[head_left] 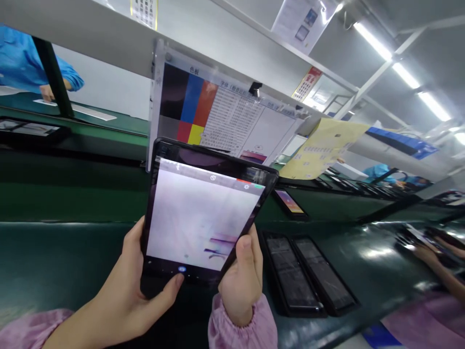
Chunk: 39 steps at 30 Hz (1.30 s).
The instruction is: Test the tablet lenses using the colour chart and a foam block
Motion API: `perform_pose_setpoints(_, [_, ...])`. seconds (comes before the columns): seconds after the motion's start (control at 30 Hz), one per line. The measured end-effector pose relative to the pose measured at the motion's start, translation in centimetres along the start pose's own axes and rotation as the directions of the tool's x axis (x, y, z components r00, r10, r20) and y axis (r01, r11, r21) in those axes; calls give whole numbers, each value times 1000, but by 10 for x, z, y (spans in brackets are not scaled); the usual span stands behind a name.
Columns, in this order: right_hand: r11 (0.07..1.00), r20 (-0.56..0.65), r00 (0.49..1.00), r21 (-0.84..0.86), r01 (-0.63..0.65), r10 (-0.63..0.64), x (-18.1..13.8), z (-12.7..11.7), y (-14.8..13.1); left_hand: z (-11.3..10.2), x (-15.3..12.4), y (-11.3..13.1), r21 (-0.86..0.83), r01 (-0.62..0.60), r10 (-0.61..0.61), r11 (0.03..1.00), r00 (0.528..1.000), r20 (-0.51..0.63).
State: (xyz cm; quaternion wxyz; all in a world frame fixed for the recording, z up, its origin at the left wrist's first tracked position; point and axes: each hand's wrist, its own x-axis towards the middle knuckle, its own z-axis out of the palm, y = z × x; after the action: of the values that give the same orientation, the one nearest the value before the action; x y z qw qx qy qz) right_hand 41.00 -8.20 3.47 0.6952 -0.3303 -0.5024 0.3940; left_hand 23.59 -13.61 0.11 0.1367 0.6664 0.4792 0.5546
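A black-framed tablet point(203, 213) is held up in front of me, tilted, its lit screen showing a camera-like picture of a pale surface. My left hand point(127, 286) grips its lower left side, with the thumb at the round blue-and-white button low on the screen. Around the right edge, my right hand point(243, 271) is closed, thumb on the front and fingers behind. Behind the tablet's top stands a chart point(232, 111) with colour blocks and printed text, partly hidden by the tablet.
Two dark tablets point(290, 276) lie side by side on the green bench point(32, 261) to the right. A lit device point(289, 201) rests farther back. A yellow sheet point(323, 148) hangs beside the chart. Co-workers' hands point(49, 92) show at far left and at right.
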Motion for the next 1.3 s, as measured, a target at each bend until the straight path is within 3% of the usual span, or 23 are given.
perform_pose_setpoints(0.4, [998, 12, 999, 60, 33, -34, -1, 2, -3, 3, -3, -1, 36, -4, 5, 999, 1000, -24])
perform_pose_setpoints(0.53, [993, 174, 983, 116, 35, -55, 0, 3, -7, 0, 1, 2, 21, -7, 7, 1000, 1000, -8])
perform_pose_setpoints(0.67, [995, 341, 936, -3, 98, -91, 4, 8, -19, 0, 2, 2, 3, -11, 11, 1000, 1000, -11])
perform_pose_setpoints(0.83, [989, 358, 926, -37, 142, -119, 8, 13, -27, 3, -2, -2, 10, -5, 5, 1000, 999, -33])
perform_pose_setpoints(1.3, [970, 408, 881, 132, 205, -241, 10, 13, -20, 3, -2, 0, -19, -23, 23, 1000, 999, -47])
